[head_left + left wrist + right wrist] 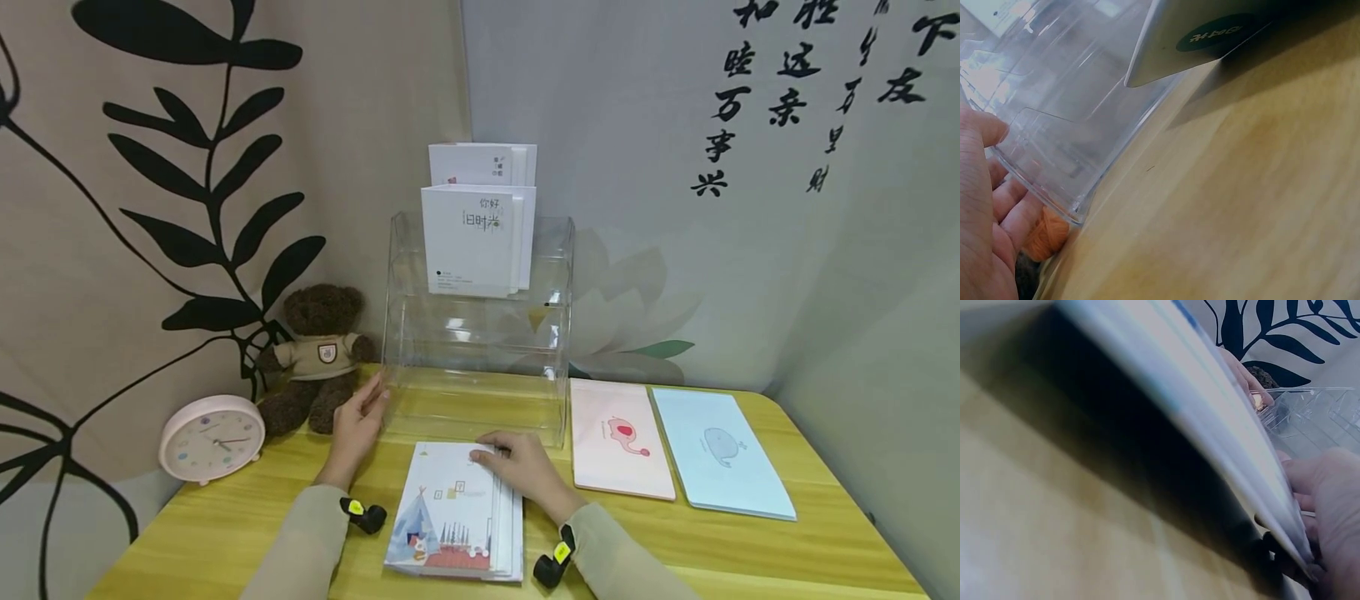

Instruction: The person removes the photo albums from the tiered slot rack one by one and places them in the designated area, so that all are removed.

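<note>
In the head view, my left hand (357,429) is at the lower left side of a clear plastic display rack (480,404). The left wrist view has its thumb over the rack's edge and the fingers on the outer side. My right hand (528,473) grips the top right of a small stack of white notebooks (442,525), the front one printed with a blue tent. In the right wrist view the notebooks (1210,406) lean with a dark shadow beneath, raised off the wood at the near part. The rack's upper tiers hold white notebooks (468,242) standing upright.
On the right of the wooden table (637,550) lie a pink notebook (600,433) with an elephant and a light blue notebook (723,450) with a whale. A brown teddy bear (318,358) and a pink round clock (212,437) are at the left.
</note>
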{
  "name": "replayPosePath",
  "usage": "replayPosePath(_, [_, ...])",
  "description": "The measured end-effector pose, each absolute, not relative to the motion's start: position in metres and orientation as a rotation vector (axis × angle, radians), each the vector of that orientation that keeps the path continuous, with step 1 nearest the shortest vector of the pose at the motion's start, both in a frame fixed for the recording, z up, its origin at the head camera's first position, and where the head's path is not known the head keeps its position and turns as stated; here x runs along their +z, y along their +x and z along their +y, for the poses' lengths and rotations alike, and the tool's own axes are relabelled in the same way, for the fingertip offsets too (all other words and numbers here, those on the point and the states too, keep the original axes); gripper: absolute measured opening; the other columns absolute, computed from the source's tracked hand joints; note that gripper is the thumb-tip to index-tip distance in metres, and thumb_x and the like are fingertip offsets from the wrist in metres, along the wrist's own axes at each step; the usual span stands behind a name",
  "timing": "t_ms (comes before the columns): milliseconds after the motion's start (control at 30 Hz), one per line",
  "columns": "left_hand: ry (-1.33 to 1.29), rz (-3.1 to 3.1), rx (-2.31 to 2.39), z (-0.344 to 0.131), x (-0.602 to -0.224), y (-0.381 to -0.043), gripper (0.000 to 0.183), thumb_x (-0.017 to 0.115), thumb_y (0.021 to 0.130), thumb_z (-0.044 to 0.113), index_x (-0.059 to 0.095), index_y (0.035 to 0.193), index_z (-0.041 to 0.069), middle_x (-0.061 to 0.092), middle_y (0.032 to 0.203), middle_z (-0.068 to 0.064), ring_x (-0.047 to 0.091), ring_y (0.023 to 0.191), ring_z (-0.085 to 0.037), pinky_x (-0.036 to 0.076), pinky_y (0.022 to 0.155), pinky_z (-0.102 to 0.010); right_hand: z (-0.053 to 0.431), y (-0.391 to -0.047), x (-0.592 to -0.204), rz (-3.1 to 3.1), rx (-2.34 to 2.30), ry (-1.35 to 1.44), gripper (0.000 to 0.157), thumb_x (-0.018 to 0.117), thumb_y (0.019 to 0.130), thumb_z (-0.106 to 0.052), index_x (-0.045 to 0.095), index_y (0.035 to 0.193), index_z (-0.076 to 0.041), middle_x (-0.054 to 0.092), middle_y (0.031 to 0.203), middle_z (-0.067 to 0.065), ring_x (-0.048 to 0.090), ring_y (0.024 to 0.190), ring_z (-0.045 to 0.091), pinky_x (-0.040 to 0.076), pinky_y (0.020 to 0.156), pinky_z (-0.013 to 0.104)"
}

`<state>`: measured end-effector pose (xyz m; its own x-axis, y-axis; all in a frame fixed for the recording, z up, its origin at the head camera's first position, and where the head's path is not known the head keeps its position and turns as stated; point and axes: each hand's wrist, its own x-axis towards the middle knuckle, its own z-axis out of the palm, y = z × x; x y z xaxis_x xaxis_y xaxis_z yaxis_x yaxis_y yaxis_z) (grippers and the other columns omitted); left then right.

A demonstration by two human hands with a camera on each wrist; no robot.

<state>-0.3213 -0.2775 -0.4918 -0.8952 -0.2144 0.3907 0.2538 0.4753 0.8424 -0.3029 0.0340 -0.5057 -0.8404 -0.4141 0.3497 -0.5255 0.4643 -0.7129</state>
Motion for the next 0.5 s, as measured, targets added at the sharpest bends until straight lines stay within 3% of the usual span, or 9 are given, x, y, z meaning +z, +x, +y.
replayPosePath(500, [-0.047, -2.276, -1.425, -0.2795, -0.4945, -0.3211, 0.051, 0.062, 0.101, 0.042, 0.053, 0.148, 0.026, 0.06, 0.139, -0.013, 0.063, 0.12, -0.03, 0.052, 0.096, -0.049, 0.0342, -0.3013, -0.5064, -2.561, 1.313, 0.871, 0.042, 0.069, 0.095, -0.046, 0.076, 0.117, -0.011, 0.075, 0.111, -0.003, 0.069, 0.105, 0.018, 0.056, 0.091, 0.04])
